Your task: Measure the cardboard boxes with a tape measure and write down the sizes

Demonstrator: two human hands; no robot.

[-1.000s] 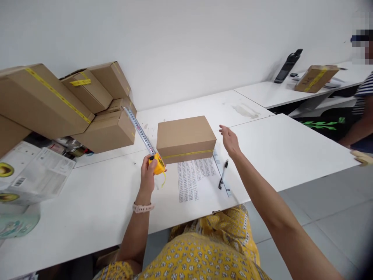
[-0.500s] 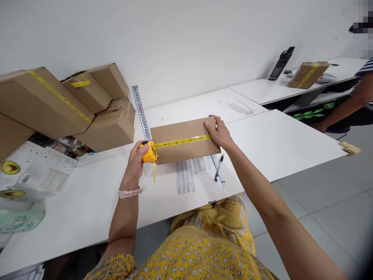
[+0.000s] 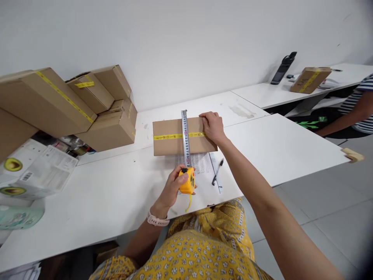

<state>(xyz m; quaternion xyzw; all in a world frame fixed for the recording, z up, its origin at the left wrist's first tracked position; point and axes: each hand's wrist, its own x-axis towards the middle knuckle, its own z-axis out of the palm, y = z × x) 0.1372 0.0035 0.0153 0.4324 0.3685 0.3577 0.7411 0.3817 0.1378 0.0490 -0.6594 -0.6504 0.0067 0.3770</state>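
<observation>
My left hand (image 3: 171, 187) is closed around a yellow tape measure (image 3: 187, 181), thumb on its case. Its metal blade (image 3: 185, 138) is pulled out and crosses over a brown cardboard box (image 3: 169, 147), with the hooked end just past the box's far edge. Yellow printed tape runs along the box's length. My right hand (image 3: 215, 126) grips the box's right end, thumb on the top face and fingers over the far edge. Below the box a printed sheet (image 3: 202, 165) is partly covered, and a pen (image 3: 218, 172) lies on the papers.
Several cardboard boxes (image 3: 107, 130) are stacked at the left against the wall. A white carton with avocado pictures (image 3: 40, 167) stands in front of them. At the far right are a black bottle (image 3: 283, 68), a taped box (image 3: 310, 80) and another person's arm (image 3: 346, 116).
My left hand has brought the tape measure right and nearer to me, so the blade now lies across the box instead of beside its left end. My right hand still holds the box.
</observation>
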